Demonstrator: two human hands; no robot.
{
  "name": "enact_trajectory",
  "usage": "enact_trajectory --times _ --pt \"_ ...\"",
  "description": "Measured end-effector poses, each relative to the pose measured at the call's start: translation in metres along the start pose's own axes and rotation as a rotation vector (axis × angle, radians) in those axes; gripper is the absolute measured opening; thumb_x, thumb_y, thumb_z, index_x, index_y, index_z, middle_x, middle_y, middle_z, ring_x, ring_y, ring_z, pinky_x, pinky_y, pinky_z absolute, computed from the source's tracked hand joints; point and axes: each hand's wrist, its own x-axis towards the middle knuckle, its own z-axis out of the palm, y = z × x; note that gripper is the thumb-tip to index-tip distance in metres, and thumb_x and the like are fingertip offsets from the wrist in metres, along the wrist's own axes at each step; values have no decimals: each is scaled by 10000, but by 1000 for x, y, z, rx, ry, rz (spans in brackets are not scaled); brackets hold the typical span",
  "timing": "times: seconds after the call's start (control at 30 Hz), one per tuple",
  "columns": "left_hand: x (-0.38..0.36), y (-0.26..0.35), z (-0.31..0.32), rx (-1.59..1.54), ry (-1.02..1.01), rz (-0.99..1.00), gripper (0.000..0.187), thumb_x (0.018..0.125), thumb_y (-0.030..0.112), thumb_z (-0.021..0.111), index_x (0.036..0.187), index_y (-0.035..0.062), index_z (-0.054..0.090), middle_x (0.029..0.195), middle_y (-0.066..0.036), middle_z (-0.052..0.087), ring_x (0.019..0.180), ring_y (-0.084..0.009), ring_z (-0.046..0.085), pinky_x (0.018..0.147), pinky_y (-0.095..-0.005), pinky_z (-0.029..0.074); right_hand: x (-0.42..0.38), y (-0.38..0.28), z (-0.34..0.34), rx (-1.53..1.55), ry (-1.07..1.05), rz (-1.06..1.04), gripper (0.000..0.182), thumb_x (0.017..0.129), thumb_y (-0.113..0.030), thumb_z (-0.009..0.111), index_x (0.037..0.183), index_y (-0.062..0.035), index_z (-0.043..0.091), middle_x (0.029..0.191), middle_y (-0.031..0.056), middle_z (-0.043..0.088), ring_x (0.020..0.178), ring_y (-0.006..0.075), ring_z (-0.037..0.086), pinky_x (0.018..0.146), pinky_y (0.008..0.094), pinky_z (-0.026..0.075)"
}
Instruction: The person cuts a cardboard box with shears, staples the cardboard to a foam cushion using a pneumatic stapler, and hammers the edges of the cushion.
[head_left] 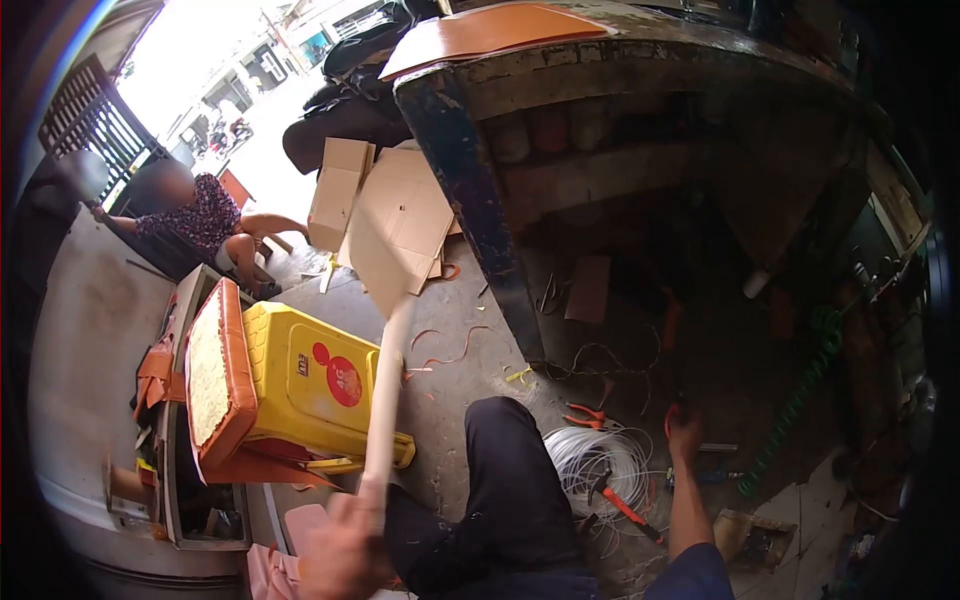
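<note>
My left hand (pixel 345 545), blurred by motion, is closed around the lower end of a pale wooden handle (pixel 388 400). A flat, blurred tan head (pixel 378 262) tops the handle, which stands up beside the yellow plastic stool (pixel 305 375). An orange cushion (pixel 232 370) with a foam-coloured face is at the stool's left end. Over the shaded floor on the right, my right hand (pixel 686 436) is closed on something dark and partly red, too dim to name. Left of that hand lie a coil of white wire (pixel 590 465), a red-and-black hammer (pixel 625 508) and orange-handled pliers (pixel 586 416).
A worn workbench (pixel 475 190) bears an orange sheet (pixel 500 38). Flattened cardboard (pixel 405 205) leans behind. Another person (pixel 205 215) sits at the far left. A green coiled hose (pixel 790 430) hangs at the right. An open metal box (pixel 210 510) is at the lower left.
</note>
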Motion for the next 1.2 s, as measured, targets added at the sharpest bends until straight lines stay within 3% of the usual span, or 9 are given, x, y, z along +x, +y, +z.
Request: enact_trajectory --times 0.1,0.2,0.23,0.27,0.33,0.47,0.6,0.93,1.2 --pt "29 51 87 -260 -261 -33 810 911 327 636 1526 -48 264 1219 -335 527 1052 -476 604 879 -509 541 -16 -38 -36 121 -171 444 530 800 -346 824 1141 1 617 1103 202 677 1050 314 665 881 408 508" --pt "50 68 215 -459 -198 272 965 917 623 600 1523 -50 270 1375 -326 475 1207 -509 536 1001 -473 493 -70 -32 -52 133 -117 358 553 779 -392 849 1116 -11 633 994 151 691 934 266 675 825 387 516" --pt "52 68 219 -430 -322 286 1022 880 680 600 1554 1 243 1506 -308 368 1397 -523 357 1116 -561 370 -87 -34 -56 88 -119 367 546 777 -399 850 1107 -21 637 946 134 695 869 258 680 786 383 523" --pt "47 66 219 -438 -335 305 1022 880 680 600 1554 1 243 1506 -308 368 1397 -523 357 1116 -561 370 -93 -70 -84 223 -364 688 547 774 -428 852 1079 -34 624 863 97 693 735 212 665 679 372 522" --pt "28 53 217 -90 -308 540 1084 834 730 609 1583 60 201 1607 -290 212 1496 -503 170 1137 -704 214 -143 -51 -81 514 -391 577 287 899 -248 763 1045 -68 594 684 9 606 498 116 585 419 270 477" --pt "26 47 223 -187 -312 618 1114 799 688 681 1601 104 174 1645 -264 129 1516 -502 79 1088 -795 122 -192 -120 -119 687 -745 740 204 937 -103 663 1121 -51 591 828 42 631 594 124 613 503 264 528" --pt "37 64 243 -213 -139 624 999 842 596 677 1588 99 235 1640 -270 141 1513 -511 83 1082 -807 66 -213 -194 -176 572 -926 617 472 876 -345 805 1105 0 578 884 40 646 681 96 609 607 249 514" --pt "30 59 259 -364 -65 614 952 832 664 665 1546 105 373 1613 -265 247 1525 -463 116 1148 -726 -30 -225 -211 -239 127 -1141 639 775 753 -559 852 1139 51 569 929 73 642 853 126 600 762 265 518" --pt "36 56 258 -403 -62 599 1018 806 692 675 1547 73 354 1623 -256 226 1528 -450 119 1159 -711 -28 -235 -200 -235 473 -1160 614 655 813 -466 835 1169 23 583 897 49 653 797 100 601 739 253 513"
